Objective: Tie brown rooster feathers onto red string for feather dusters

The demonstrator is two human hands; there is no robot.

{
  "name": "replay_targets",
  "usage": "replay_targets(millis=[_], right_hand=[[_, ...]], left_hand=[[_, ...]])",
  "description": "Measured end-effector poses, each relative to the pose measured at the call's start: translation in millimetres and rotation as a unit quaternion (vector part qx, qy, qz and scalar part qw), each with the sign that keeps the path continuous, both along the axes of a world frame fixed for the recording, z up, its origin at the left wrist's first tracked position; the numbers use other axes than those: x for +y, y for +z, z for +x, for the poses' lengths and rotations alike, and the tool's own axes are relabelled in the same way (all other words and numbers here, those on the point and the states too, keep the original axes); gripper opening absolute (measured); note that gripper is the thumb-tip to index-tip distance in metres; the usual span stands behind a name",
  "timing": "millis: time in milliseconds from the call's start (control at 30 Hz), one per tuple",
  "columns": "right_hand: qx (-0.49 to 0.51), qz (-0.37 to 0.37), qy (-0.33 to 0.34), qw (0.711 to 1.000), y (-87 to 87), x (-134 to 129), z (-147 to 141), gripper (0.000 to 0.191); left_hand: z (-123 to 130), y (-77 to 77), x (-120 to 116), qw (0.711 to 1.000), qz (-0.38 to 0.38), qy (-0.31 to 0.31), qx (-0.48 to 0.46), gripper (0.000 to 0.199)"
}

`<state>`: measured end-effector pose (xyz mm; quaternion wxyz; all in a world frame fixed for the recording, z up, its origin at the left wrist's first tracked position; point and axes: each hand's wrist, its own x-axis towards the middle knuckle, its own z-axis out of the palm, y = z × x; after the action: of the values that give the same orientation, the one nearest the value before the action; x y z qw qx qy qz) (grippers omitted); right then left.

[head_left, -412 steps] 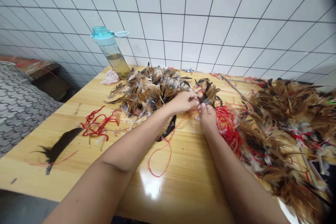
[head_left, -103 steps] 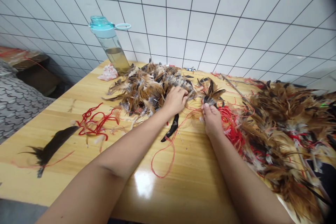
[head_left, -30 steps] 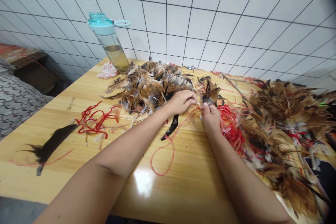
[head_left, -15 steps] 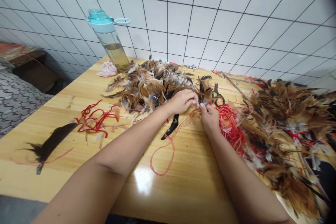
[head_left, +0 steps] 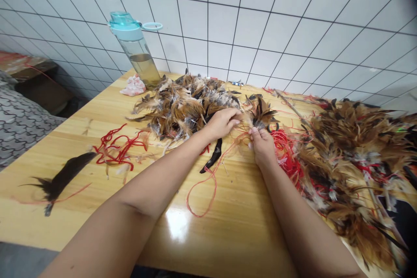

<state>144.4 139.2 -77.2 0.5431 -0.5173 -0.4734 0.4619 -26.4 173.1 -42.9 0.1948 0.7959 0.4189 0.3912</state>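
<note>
My right hand pinches the base of a small feather bunch, whose dark and brown tips fan upward. Just to its left, my left hand has its fingers closed on a pale tan feather, slightly blurred, at the bunch's side. Thin red string loops over the table toward my right hand; whether that hand grips it is hidden. Behind my left hand lies a heap of loose brown, black and white feathers. A dark feather rests below my left wrist.
Red string is heaped beside my right hand, partly over black-handled scissors. Tied feather bunches cover the table's right side. A water bottle, crumpled tissue, red strands and a black feather are at left.
My left hand has drawn slightly left from my right, and a pale feather now shows at its fingertips. The bunch in my right hand has shifted slightly right and fans out more visibly.
</note>
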Motion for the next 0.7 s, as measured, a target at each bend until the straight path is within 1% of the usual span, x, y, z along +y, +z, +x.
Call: replay_targets(millis=[67, 100, 133, 167, 200, 300, 333, 367, 400, 433, 467, 533, 567, 600, 633, 667, 700], right_hand=[[0.051, -0.017, -0.014, 0.998, 3.9, -0.2, 0.3, 0.042], [0.073, -0.017, -0.02, 0.997, 5.7, 0.0, 0.5, 0.042], [0.093, -0.012, -0.026, 0.995, 7.4, 0.3, 0.7, 0.043], [0.112, -0.005, -0.032, 0.993, 8.8, 0.7, 0.9, 0.042], [0.131, 0.001, -0.037, 0.991, 10.0, 0.9, 1.0, 0.042], [0.168, 0.018, -0.05, 0.984, 11.9, 0.6, 0.4, 0.041], [0.172, 0.023, -0.05, 0.984, 12.1, 0.2, 0.0, 0.04], [0.172, 0.027, -0.05, 0.984, 12.1, -0.4, -0.6, 0.041], [0.168, 0.029, -0.049, 0.984, 11.9, -1.1, -1.3, 0.042], [0.162, 0.031, -0.05, 0.985, 11.6, -1.9, -2.1, 0.043], [0.152, 0.031, -0.051, 0.987, 11.2, -2.8, -2.9, 0.044], [0.129, 0.028, -0.058, 0.99, 10.3, -4.5, -4.4, 0.046], [0.118, 0.026, -0.059, 0.991, 10.0, -5.4, -5.0, 0.047], [0.108, 0.024, -0.058, 0.992, 9.6, -6.2, -5.6, 0.047], [0.099, 0.022, -0.057, 0.993, 9.3, -6.9, -6.1, 0.047], [0.091, 0.02, -0.057, 0.994, 8.8, -7.5, -6.4, 0.047], [0.08, 0.019, -0.056, 0.995, 8.1, -7.9, -6.7, 0.047]], left_hand=[[-2.5, -0.9, 1.4, 0.999, -0.023, 0.026, -0.011, 0.012], [-4.0, -1.1, 1.8, 0.999, -0.037, 0.024, -0.01, 0.012], [-5.5, -1.0, 2.0, 0.998, -0.055, 0.007, -0.002, 0.012], [-7.1, -0.6, 1.8, 0.997, -0.076, -0.026, 0.015, 0.012], [-8.6, 0.1, 1.4, 0.992, -0.1, -0.073, 0.039, 0.013], [-11.5, 3.3, -0.2, 0.959, -0.159, -0.212, 0.103, 0.017], [-11.7, 4.4, -0.6, 0.949, -0.166, -0.242, 0.11, 0.019], [-11.5, 5.3, -0.8, 0.945, -0.162, -0.259, 0.112, 0.019], [-10.9, 5.8, -0.9, 0.949, -0.147, -0.259, 0.107, 0.02], [-10.0, 6.0, -0.9, 0.958, -0.123, -0.238, 0.098, 0.022], [-9.0, 5.7, -0.7, 0.972, -0.094, -0.195, 0.089, 0.027], [-7.1, 3.7, -0.2, 0.995, -0.029, -0.055, 0.074, 0.033], [-6.5, 2.1, 0.1, 0.997, -0.001, 0.017, 0.071, 0.031], [-6.0, 0.3, 0.3, 0.995, 0.02, 0.073, 0.072, 0.026], [-5.5, -1.7, 0.5, 0.991, 0.034, 0.108, 0.077, 0.021], [-4.9, -3.7, 0.5, 0.988, 0.042, 0.124, 0.085, 0.017], [-3.9, -5.7, 0.3, 0.986, 0.046, 0.127, 0.093, 0.016]])
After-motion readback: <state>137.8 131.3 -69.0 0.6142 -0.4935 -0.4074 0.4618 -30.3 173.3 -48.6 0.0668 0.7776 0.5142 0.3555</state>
